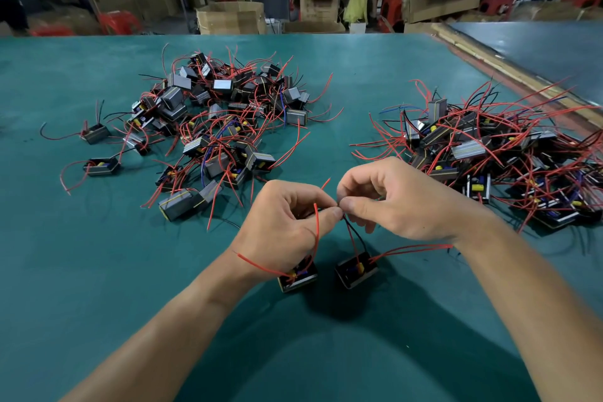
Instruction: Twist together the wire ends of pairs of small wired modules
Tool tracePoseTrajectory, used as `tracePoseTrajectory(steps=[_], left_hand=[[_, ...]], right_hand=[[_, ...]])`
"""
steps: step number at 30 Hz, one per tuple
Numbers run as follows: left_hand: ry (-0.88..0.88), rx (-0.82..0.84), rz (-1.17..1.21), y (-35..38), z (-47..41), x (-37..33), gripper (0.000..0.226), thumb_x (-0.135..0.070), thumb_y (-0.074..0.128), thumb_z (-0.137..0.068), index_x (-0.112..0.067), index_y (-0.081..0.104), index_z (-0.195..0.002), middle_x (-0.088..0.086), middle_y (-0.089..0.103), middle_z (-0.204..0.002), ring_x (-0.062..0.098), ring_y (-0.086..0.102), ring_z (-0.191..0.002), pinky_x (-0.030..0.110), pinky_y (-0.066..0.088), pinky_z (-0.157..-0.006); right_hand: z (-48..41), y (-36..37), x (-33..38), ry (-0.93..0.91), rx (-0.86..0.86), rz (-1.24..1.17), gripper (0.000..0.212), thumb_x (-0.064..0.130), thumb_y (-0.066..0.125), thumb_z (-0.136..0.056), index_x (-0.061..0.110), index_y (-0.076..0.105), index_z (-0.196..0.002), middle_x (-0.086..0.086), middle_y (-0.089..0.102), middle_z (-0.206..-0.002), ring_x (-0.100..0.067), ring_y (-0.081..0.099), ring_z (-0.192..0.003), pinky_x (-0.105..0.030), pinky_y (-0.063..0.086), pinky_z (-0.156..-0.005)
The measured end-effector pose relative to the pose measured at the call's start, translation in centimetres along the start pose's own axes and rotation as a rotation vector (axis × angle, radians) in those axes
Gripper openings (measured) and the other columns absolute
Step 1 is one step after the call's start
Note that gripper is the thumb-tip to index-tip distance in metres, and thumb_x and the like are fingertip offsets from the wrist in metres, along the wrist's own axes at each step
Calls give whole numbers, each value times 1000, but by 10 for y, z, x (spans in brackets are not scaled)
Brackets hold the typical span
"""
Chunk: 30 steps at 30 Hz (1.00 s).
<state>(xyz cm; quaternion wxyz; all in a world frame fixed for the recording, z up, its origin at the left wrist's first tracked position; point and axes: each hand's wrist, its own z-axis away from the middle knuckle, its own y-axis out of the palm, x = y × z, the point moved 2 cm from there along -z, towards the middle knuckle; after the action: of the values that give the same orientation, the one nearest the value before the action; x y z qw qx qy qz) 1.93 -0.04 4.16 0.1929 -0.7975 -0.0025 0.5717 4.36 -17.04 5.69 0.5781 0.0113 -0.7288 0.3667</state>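
Left hand (284, 222) and right hand (391, 199) pinch wire ends (341, 209) at frame centre for twisting; two modules (356, 270) dangle below, keeping leads taut.

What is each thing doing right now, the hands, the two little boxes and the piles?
left hand: fingers pinching the wire ends
right hand: fingers pinching the same ends
left module: under the hands, wire running up to the fingers
right module: beside it, not touching, wires running up
left pile: tangled heap
right pile: tangled heap
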Motion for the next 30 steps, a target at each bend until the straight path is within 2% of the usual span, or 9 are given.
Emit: tracePoseTrajectory(steps=[2, 5, 8, 10, 15, 18, 23, 27, 30], left_hand=[[1, 19, -3, 0, 1, -1, 16, -13, 69, -83, -4, 72, -71, 29, 49, -58, 19, 33, -53, 42, 25, -47], [-24, 1, 15, 0, 0, 0, 19, -19, 68, -79, -3, 71, -70, 24, 44, -53, 17, 31, -51, 36, 22, -47], [-87, -22, 81, -1, -2, 5, 19, -10, 76, -81, -11, 70, -63, -3, 43, -47, 8, 30, -46, 20, 24, -45], [-114, -12, 127, -2, -2, 6, 23, -5, 75, -83, -15, 70, -62, -12, 47, -44, 1, 34, -43, 12, 29, -46], [-150, 33, 171, -3, -2, 5, 24, -6, 75, -82, -14, 70, -60, -7, 48, -46, 7, 36, -45, 17, 31, -45], [-173, 42, 171, -5, -3, 5, 22, -10, 75, -80, -14, 70, -59, -4, 49, -47, 9, 37, -45, 18, 32, -45], [-185, 71, 203, -6, -2, 4, 18, -28, 75, -66, -12, 69, -60, -2, 48, -48, 9, 36, -46, 20, 30, -45], [-166, 130, 204, -7, -1, 1, 19, -23, 83, -68, -15, 70, -58, 0, 47, -48, 8, 37, -44, 17, 33, -45], [-184, 119, 214, -8, -3, 2, 15, -18, 75, -70, -16, 68, -57, 0, 47, -47, 9, 39, -44, 18, 33, -45]], right_hand=[[0, 1, -1, 14, 41, 25, 24, 7, 56, -97, 20, 61, -78, 9, 59, -60, -6, 54, -57, -25, 50, -59], [0, 4, 0, 13, 67, 31, 25, 7, 52, -100, 20, 58, -79, 8, 57, -60, -6, 54, -56, -24, 51, -58], [-1, 4, -1, -13, 32, -16, 24, 7, 53, -99, 20, 58, -79, 7, 54, -60, -7, 53, -55, -24, 50, -56], [-2, 3, -1, -37, 12, -42, 20, 10, 56, -96, 20, 60, -80, 5, 56, -61, -9, 53, -56, -25, 50, -57], [-3, 0, -1, -72, -7, -85, 10, 16, 61, -88, 18, 66, -80, 4, 61, -65, -10, 55, -58, -23, 50, -58], [-2, -1, 1, -95, -21, -72, 16, 11, 63, -90, 19, 66, -77, 7, 62, -63, -10, 55, -58, -21, 48, -58], [-2, 2, 5, -91, -6, -90, 13, 13, 60, -89, 13, 63, -77, 1, 58, -65, -12, 53, -59, -21, 48, -59], [-1, 7, 7, -40, 103, -156, 14, 16, 51, -90, 10, 56, -77, -9, 47, -68, -11, 49, -58, -24, 51, -60], [-1, 8, 7, -30, 96, -179, 14, 17, 52, -90, 13, 57, -78, -5, 47, -66, -10, 48, -56, -25, 52, -58]])
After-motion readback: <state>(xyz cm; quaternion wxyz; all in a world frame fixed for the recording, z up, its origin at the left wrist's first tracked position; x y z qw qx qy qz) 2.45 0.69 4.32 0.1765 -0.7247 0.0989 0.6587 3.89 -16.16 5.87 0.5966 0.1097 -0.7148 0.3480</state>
